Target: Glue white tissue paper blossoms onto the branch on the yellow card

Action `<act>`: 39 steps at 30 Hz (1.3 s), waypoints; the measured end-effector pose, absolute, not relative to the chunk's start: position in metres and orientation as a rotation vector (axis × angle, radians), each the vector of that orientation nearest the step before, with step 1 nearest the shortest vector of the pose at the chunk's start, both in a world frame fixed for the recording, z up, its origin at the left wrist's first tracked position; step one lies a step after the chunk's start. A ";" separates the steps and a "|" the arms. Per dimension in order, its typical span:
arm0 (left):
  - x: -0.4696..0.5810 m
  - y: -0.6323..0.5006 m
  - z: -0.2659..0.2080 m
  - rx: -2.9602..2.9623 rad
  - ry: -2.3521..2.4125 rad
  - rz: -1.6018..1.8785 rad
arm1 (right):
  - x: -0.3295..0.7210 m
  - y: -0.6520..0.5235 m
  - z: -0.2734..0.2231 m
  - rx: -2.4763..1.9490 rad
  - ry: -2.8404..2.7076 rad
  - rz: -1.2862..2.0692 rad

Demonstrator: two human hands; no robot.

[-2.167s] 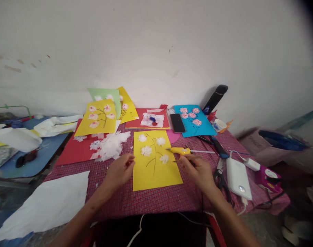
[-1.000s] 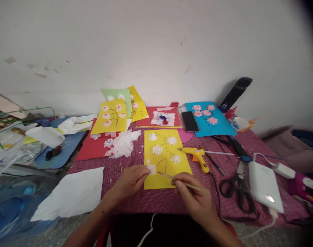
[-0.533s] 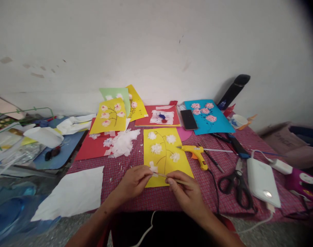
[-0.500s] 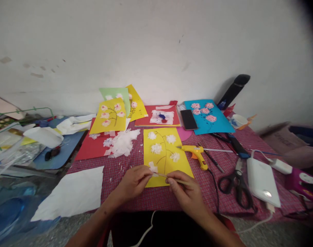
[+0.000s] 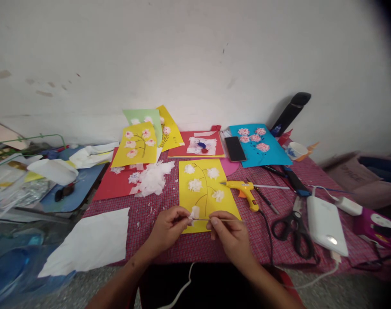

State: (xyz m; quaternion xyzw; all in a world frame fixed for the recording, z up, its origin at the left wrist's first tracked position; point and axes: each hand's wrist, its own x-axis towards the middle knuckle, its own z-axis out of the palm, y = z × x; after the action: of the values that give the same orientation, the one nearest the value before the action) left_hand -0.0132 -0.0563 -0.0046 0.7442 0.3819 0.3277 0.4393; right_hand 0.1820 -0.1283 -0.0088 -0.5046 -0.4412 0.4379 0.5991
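Observation:
My left hand pinches a small white tissue paper piece over the lower part of a yellow sheet. Between the fingers of my right hand lies a thin wooden stick, roughly level, its left tip at the tissue. Drawn brown branches and several fluffy white paper flowers cover the sheet. A yellow hot glue gun rests across the sheet's right edge, nozzle pointing left. Torn white tissue pieces are heaped on red paper to the left.
Black-handled scissors, a white power bank and a cable lie on the right. Behind are a phone, a blue flower sheet and a small cup. A large white paper hangs over the left table edge.
My right hand has turned the stick to a more level angle. The tissue piece at my left fingertips has shifted slightly and stands more upright around the stick's tip.

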 end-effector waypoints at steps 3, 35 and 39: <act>-0.010 -0.060 -0.009 1.755 0.956 0.806 | 0.182 -0.124 -0.012 -1.120 -0.922 1.054; 0.047 0.002 -0.001 2.113 0.872 0.755 | 0.233 -0.026 0.045 -1.560 -1.809 0.927; 0.071 0.018 -0.008 2.048 0.895 0.746 | 0.244 -0.006 0.053 -1.671 -1.921 0.796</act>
State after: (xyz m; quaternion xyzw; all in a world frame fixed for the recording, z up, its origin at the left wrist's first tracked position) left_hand 0.0710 0.0182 -0.0077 0.8031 0.3509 0.2923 0.3826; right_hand 0.2442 -0.0059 0.0533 -0.6089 -0.7001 0.2901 0.2346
